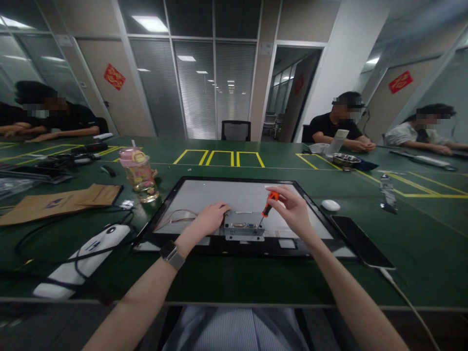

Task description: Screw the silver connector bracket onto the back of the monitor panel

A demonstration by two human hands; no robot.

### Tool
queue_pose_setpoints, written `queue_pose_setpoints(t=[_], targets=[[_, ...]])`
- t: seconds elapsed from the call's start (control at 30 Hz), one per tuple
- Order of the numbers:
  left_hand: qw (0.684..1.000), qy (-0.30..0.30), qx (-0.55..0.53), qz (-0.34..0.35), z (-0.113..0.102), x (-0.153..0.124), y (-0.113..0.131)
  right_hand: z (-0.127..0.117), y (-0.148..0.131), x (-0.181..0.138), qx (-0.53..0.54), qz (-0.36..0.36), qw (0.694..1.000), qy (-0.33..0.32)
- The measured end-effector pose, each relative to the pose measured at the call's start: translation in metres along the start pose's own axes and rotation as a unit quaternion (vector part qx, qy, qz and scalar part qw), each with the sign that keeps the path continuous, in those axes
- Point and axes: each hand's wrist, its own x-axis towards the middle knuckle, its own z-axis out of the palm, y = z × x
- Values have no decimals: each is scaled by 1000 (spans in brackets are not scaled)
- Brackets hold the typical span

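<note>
A black-framed monitor panel (183,187) lies face down on the green table in front of me, its grey metal back showing. A small metal port module (244,229) sits near its front edge. My left hand (211,218) rests on the panel just left of the module, fingers curled against it. My right hand (292,207) pinches an orange-handled screwdriver (268,207), whose tip points down at the module's right end. Thin wires (175,217) run across the panel to the left.
A pink-lidded cup (139,174) stands left of the panel, with brown envelopes (62,200) and black cables beyond it. A white mouse (331,205) and a dark phone (360,240) lie on the right. Three other people sit at the table's far sides.
</note>
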Motion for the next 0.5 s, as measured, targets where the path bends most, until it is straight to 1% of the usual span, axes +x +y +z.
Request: queue_pose_setpoints(t=[0.03, 0.1, 0.2, 0.27, 0.33, 0.43, 0.5], targets=[[1000, 1, 0, 2, 0, 0, 0, -1, 0, 0, -19, -9, 1000, 4], [1000, 1, 1, 1, 1, 0, -1, -3, -3, 1, -18, -10, 1000, -16], [1000, 0, 3, 1, 1, 0, -2, -6, -8, 1, 53, 21, 996, -73], [1000, 1, 2, 2, 1, 0, -2, -6, -8, 1, 80, 36, 993, -83], [1000, 2, 1, 3, 0, 0, -2, -3, -5, 1, 63, 37, 996, -59], [1000, 5, -1, 6, 0, 0, -1, 2, 1, 0, 5, 14, 1000, -1], [1000, 4, -3, 6, 0, 0, -1, 6, 2, -1, 6, 4, 1000, 16]])
